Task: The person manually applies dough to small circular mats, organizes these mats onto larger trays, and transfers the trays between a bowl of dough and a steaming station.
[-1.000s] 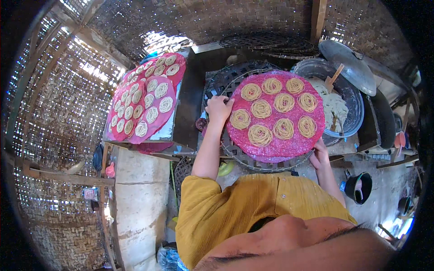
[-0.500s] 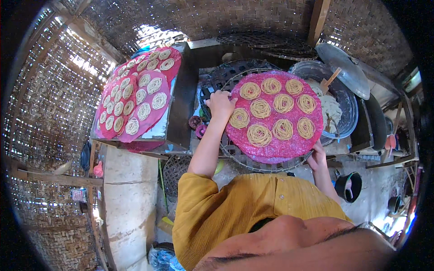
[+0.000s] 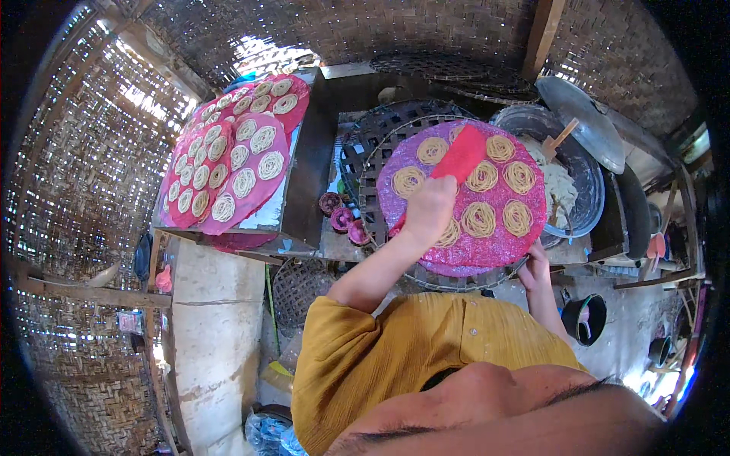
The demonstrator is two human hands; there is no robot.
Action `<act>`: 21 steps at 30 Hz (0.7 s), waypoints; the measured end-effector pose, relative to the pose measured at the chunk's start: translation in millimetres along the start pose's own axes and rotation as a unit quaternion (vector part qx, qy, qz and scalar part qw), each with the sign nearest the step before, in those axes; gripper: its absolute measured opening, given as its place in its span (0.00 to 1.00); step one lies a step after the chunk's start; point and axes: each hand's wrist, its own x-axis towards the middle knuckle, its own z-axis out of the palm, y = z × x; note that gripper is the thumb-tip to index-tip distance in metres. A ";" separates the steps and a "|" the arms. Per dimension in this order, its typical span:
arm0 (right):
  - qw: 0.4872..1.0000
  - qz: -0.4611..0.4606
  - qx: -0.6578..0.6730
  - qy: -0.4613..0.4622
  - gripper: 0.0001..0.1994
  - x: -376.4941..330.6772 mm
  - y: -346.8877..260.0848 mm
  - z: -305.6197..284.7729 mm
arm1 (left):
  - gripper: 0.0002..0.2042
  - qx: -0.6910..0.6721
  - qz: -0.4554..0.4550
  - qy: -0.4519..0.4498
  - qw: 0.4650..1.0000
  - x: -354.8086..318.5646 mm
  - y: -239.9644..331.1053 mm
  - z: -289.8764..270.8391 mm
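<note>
A round woven bamboo tray (image 3: 366,199) in front of me bears stacked round pink sheets set with pale yellow noodle nests (image 3: 519,177). My left hand (image 3: 432,211) is closed on the left part of the top pink sheet (image 3: 498,239). That part is turned back as a bright red flap (image 3: 462,159), slanting across the tray. Left of the flap shows a lighter lilac sheet (image 3: 403,156) with more nests on it. My right hand (image 3: 535,267) is at the tray's near right rim; its fingers are partly hidden under the edge.
On a stand at the left lie more pink sheets (image 3: 256,199) with whiter nests. A metal basin (image 3: 595,201) of pale dough, with a wooden-handled tool (image 3: 563,135) and a tilted lid (image 3: 582,118), stands at the right. Purple-pink rolls (image 3: 341,219) lie left of the tray.
My left hand has moved right from the tray's left edge, lifting the top sheet's left side and folding it over. Lilac sheet and nests now show beneath. The right hand stays at the rim.
</note>
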 end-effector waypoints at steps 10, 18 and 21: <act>1.000 0.007 -0.003 -0.007 0.26 -0.5 -5.3 -6.2 | 0.06 0.010 -0.001 -0.036 0.999 0.4 3.4 -2.9; 0.995 -0.065 0.069 -0.028 0.29 -25.7 -3.2 14.2 | 0.13 -0.041 -0.133 0.175 0.975 35.0 -33.9 -79.2; 0.988 -0.105 0.117 0.006 0.29 -47.4 1.1 22.1 | 0.11 -0.118 -0.127 0.257 0.951 28.0 -41.5 -107.3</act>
